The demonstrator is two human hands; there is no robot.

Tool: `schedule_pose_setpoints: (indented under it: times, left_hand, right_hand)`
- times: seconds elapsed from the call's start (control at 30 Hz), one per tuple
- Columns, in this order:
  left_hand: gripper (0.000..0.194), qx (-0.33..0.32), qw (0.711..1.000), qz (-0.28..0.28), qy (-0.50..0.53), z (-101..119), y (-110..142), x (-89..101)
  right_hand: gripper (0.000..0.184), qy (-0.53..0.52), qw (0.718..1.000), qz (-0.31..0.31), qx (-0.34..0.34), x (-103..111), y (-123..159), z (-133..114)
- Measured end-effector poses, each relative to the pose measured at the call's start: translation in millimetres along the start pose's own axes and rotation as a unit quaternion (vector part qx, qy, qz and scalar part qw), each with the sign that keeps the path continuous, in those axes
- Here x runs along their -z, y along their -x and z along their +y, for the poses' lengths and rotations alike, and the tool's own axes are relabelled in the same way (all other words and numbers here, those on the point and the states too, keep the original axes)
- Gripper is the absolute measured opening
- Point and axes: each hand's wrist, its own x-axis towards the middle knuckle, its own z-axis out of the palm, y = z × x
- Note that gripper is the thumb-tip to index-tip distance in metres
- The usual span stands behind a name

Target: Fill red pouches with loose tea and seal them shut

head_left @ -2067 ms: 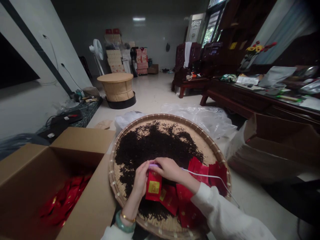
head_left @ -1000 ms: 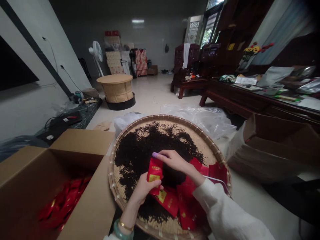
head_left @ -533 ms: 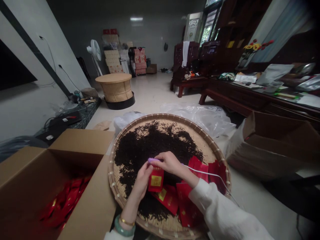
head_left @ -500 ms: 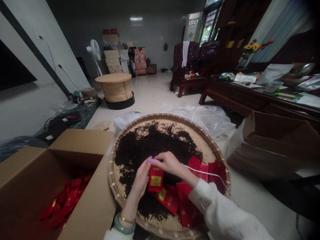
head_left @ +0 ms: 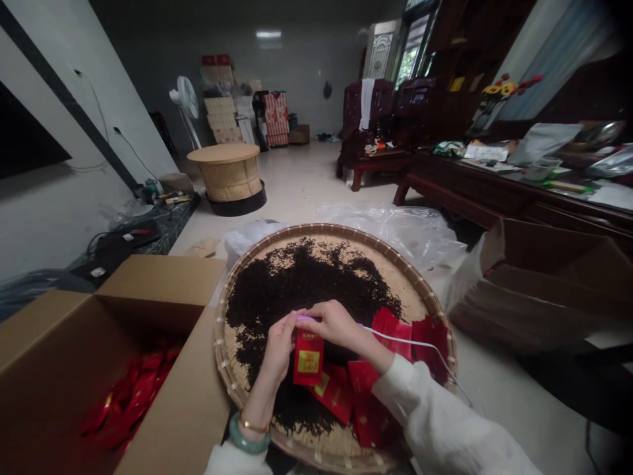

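While both hands work above the round bamboo tray (head_left: 321, 230), the left hand (head_left: 279, 349) is closed on the top edge of a red sachet (head_left: 308, 358). The right hand (head_left: 336, 323) grips a lilac corded device (head_left: 305, 318) against that edge, though the fingers hide the exact grip. The sachet stands upright over dark tea leaves (head_left: 297, 284); further red sachets (head_left: 380, 402) lie on the tray, and more lie in the open cardboard box (head_left: 168, 280) at left.
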Motion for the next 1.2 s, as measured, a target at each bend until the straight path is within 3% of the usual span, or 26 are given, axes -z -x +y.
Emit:
schedule_pose_setpoints:
  times: [0.47,0.73,1.07,1.2]
  left_hand:
    - [0.060,0.000,1.000,-0.002,0.001,3.2,1.9,0.0]
    - [0.060,-0.010,1.000,-0.011,-0.015,4.0,2.9,-0.8]
    - [0.060,-0.018,0.999,-0.001,-0.036,-1.7,1.6,2.3]
    - [0.059,-0.009,1.000,-0.009,0.009,-3.6,1.8,2.0]
  right_hand:
    - [0.038,0.000,1.000,0.005,-0.017,3.4,0.0,-6.1]
    - [0.036,-0.002,0.996,0.021,-0.081,2.3,-3.2,-6.2]
    - [0.038,0.007,0.997,0.019,-0.069,1.3,-2.0,-4.3]
    - [0.037,-0.001,0.997,0.026,-0.070,1.6,-2.9,-3.3]
